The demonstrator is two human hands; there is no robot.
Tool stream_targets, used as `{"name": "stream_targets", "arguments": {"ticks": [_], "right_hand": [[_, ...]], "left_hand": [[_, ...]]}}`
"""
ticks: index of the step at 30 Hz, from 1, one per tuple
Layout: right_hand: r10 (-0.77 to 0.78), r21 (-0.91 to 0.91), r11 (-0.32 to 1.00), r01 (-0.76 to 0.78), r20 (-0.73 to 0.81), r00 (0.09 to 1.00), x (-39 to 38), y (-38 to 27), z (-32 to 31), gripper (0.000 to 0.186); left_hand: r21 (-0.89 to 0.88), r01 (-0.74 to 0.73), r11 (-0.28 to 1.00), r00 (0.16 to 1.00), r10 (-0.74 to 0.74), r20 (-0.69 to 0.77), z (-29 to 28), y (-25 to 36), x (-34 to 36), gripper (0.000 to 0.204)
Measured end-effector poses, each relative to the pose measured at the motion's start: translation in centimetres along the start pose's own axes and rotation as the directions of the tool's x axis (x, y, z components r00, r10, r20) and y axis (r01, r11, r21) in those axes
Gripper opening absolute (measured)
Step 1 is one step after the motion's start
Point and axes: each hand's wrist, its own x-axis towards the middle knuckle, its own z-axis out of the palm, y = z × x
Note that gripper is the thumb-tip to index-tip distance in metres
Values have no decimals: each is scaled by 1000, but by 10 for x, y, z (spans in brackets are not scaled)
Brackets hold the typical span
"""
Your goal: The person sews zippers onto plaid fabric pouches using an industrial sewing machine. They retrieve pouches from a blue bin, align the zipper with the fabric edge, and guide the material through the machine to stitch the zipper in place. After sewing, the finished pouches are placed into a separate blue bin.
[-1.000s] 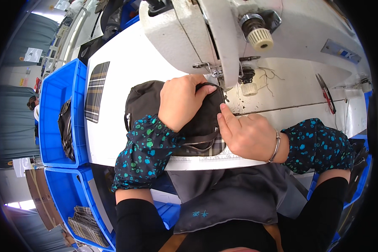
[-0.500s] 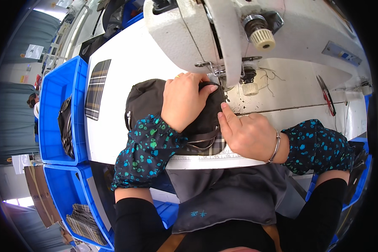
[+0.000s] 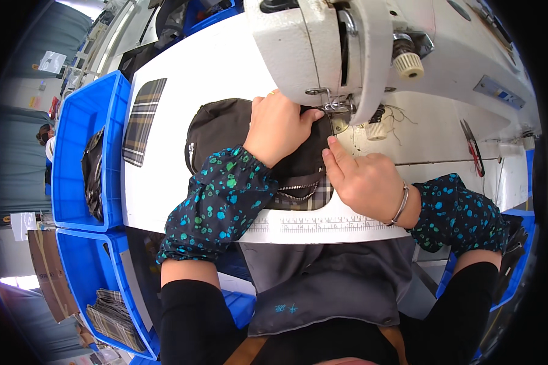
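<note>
A dark brown fabric bag (image 3: pixel 219 125), with a plaid lower panel and a silver zipper (image 3: pixel 295 191), lies at the presser foot (image 3: pixel 341 107) of a white sewing machine (image 3: pixel 292 42). My left hand (image 3: pixel 274 131) pinches the bag's far edge by the foot, thumb toward the needle area. My right hand (image 3: pixel 368 185) rests at the bag's right edge with index and middle fingers stretched out on it. Both forearms wear dark spotted sleeves.
A plaid piece (image 3: pixel 145 121) lies on the white table (image 3: pixel 195 58), whose front edge carries a ruler strip. Red-handled scissors (image 3: pixel 477 158) lie at right. Blue crates (image 3: pixel 67 152) hold fabric pieces at left. A person (image 3: pixel 45 137) is at the far left.
The machine, bag and both hands appear higher and further right as the view shifts. My hands keep much the same grip and position on the bag.
</note>
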Motion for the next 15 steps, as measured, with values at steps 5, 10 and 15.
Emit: {"name": "stream_targets", "arguments": {"ticks": [5, 10, 15], "right_hand": [[-8, 9, 1000, 8, 14, 1000, 0, 2, 0, 26], [9, -15, 1000, -8, 48, 999, -3, 1, 1, 31], [-24, -30, 999, 24, 11, 1000, 3, 9, 2, 29]], "left_hand": [[-70, -21, 997, 999, 20, -28, 5, -6, 3, 18], [-56, -39, 998, 998, 36, -57, 7, -6, 4, 18], [48, -33, 998, 996, 37, -85, 4, -9, 7, 18]]}}
